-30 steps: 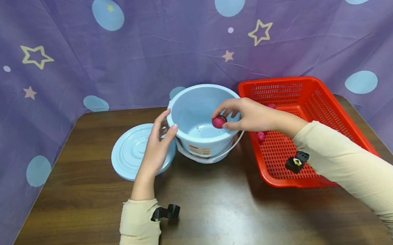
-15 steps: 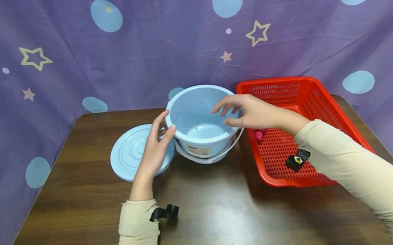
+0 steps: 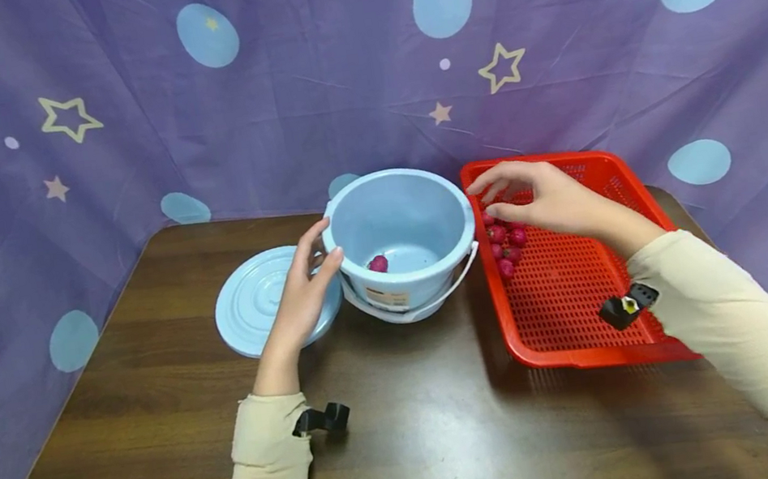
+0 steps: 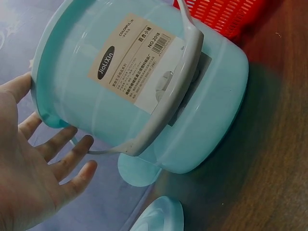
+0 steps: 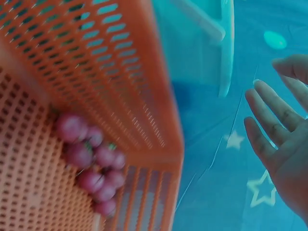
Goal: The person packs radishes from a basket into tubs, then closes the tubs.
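Observation:
A light blue bucket (image 3: 426, 278) with a paper label stands on the table; one radish (image 3: 378, 264) lies inside at the bottom. My left hand (image 3: 297, 294) touches the left side of its rim with spread thumb and fingers, as the left wrist view also shows. My right hand (image 3: 551, 198) hovers over the red basket (image 3: 504, 321), its fingers loosely bent and nothing between them. Several small pinkish-red radishes (image 5: 89, 163) are clustered along the basket's wall in the right wrist view.
A round light blue lid (image 3: 247, 312) lies flat on the wooden table (image 3: 394, 418), left of the bucket and partly behind the left hand. The bucket's handle (image 3: 465, 265) hangs down at the front. A purple patterned curtain (image 3: 308, 119) closes off the back.
My right hand let go of a radish, which now lies in the bucket, and moved right, over the basket. My left hand has stayed at the rim.

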A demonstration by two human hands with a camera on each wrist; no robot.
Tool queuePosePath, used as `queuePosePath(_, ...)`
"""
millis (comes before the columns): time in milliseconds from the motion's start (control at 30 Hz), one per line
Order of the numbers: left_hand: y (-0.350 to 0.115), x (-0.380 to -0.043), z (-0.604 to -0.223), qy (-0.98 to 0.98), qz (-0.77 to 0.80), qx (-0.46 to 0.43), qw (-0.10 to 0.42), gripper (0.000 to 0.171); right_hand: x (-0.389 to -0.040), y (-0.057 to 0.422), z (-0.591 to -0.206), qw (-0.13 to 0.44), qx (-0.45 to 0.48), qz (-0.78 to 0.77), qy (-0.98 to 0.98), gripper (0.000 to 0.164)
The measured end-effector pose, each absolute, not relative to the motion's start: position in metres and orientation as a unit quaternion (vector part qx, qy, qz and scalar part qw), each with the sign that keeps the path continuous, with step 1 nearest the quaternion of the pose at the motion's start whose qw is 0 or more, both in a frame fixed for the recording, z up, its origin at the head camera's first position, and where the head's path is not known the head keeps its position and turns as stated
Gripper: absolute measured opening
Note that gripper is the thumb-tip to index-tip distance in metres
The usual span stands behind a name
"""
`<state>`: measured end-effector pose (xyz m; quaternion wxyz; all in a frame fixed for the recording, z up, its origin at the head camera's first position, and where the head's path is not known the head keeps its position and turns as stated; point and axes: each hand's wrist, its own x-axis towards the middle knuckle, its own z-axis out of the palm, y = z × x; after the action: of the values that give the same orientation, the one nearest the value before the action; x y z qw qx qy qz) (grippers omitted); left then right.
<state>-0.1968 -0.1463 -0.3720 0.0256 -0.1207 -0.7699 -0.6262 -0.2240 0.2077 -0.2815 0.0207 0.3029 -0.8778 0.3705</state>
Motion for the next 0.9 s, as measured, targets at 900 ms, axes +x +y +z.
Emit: queuePosePath(900,-0.148,-0.195,-0.372,-0.775,-0.621,-0.120,0.016,0.055,-0.240,0.258,-0.374,-0.073,0.261,0.285,-0.919,0.028)
